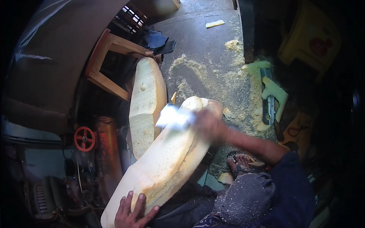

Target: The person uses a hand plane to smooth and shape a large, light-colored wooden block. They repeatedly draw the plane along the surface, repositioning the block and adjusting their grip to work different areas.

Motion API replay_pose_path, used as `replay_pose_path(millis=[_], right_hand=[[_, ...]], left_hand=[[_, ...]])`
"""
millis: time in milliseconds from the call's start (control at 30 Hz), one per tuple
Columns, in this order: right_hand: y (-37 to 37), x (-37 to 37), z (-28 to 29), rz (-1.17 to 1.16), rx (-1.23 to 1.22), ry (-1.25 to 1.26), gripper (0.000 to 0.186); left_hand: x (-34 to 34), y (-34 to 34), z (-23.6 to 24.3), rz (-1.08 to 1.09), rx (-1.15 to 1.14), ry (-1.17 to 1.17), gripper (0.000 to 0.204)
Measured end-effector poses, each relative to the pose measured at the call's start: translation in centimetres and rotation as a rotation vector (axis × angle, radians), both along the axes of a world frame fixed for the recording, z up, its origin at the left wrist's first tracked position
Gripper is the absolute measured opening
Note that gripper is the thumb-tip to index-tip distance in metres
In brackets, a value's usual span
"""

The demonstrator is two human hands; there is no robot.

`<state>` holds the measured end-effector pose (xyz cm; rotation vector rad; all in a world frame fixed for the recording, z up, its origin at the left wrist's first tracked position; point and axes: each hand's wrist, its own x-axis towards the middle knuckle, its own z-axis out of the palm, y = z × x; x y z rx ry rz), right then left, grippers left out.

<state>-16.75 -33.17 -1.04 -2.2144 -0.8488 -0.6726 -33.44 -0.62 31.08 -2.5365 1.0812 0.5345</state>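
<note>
A long cream foam block [163,159], carved like a seat cushion, lies slantwise across my lap. Spread on its near end are the fingers of my left hand [133,212], pressing flat and holding nothing. Over the far end, my right hand [209,125] is smeared by motion. It grips a flat, glaring white piece [175,117], too bright and blurred for me to tell its kind, which is against or just above the foam. A second shaped foam piece [146,102] stands beyond the block to the left, with a small round hollow in its surface.
Foam crumbs [190,64] litter the dark floor. A wooden frame [110,64] stands at the far left, near a rusty cylinder [107,152] and a red handwheel [84,138]. To the right lie a metal bar [268,102] and pale foam offcuts [276,93]. My bare foot [241,161] is close by.
</note>
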Motion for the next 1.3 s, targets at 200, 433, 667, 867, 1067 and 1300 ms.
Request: replay_pose_path(millis=[200,433,667,867,1067,1300], right_hand=[[0.5,0.8,-0.2,-0.043,0.04,-0.096,0.03],[-0.7,1.9,-2.6,-0.042,0.084,0.07,0.028],[0.0,-0.7,0.4,-0.043,-0.094,0.056,0.026],[1.3,-2.8,4.1,0.041,0.163,-0.054,0.031],[-2.6,1.9,-3.8,-0.266,0.022,0.198,0.031],[-0.3,-0.5,-1.4,-0.013,0.125,-0.067,0.037]], left_hand=[[0.2,0.8,-0.4,0.047,-0.04,0.008,0.061],[0.3,1.3,-0.7,-0.013,0.026,-0.007,0.059],[0.4,1.1,-0.8,-0.017,0.007,-0.016,0.057],[0.4,0.9,-0.8,-0.044,0.014,-0.009,0.055],[0.3,1.1,-0.9,-0.012,0.007,-0.02,0.056],[0.8,1.1,-0.9,-0.011,-0.003,0.0,0.058]])
